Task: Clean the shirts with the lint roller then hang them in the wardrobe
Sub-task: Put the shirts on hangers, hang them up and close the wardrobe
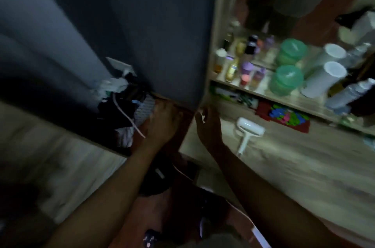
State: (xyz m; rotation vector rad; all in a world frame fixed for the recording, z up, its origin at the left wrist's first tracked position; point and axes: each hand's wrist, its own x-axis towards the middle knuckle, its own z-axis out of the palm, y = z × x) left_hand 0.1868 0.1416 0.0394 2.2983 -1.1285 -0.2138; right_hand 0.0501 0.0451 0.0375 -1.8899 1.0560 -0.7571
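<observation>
The frame is dark and blurred. A white lint roller (249, 127) lies on the wooden dressing-table top (304, 166), handle pointing toward me. My right hand (209, 126) hovers just left of it near the table's left edge, fingers spread and holding nothing. My left hand (162, 122) reaches into the gap left of the table. It presses against a pile of dark and light clothes (121, 109) with a checked grey cloth (145, 108) on top. Blur hides whether its fingers grip the cloth.
A dark blue-grey panel (142, 24) rises behind the pile. A shelf (263, 93) under a mirror holds bottles, two green tubs (287, 80) and white cylinders (324, 79). A red tray of coloured pegs (284, 115) sits below. A white cord (127, 118) crosses the clothes.
</observation>
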